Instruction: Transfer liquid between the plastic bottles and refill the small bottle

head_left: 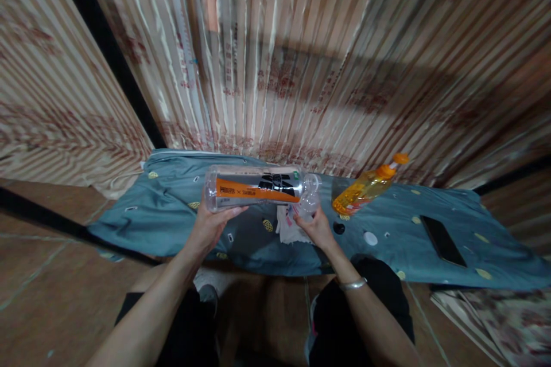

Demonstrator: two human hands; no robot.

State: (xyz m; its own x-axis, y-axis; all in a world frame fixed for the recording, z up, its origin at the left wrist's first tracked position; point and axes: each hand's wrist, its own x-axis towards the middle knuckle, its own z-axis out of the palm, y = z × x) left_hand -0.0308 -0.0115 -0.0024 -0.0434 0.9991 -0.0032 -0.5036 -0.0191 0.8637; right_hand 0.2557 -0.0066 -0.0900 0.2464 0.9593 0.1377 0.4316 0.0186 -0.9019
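I hold a clear plastic bottle (pixel 258 188) with an orange, black and silver label sideways in front of me. My left hand (pixel 210 223) is wrapped under its base end. My right hand (pixel 316 226) is closed on the neck end, near a crumpled white cloth (pixel 286 229) that lies below the bottle on the teal patterned sheet (pixel 172 206). The bottle looks empty and I see no cap on it.
An orange-capped bottle of yellow liquid (pixel 365 188) stands tilted on the sheet to the right. A small dark cap (pixel 338 228) and a white cap (pixel 370 238) lie near it. A black phone (pixel 442 239) lies further right. Striped curtains hang behind; my knees are below.
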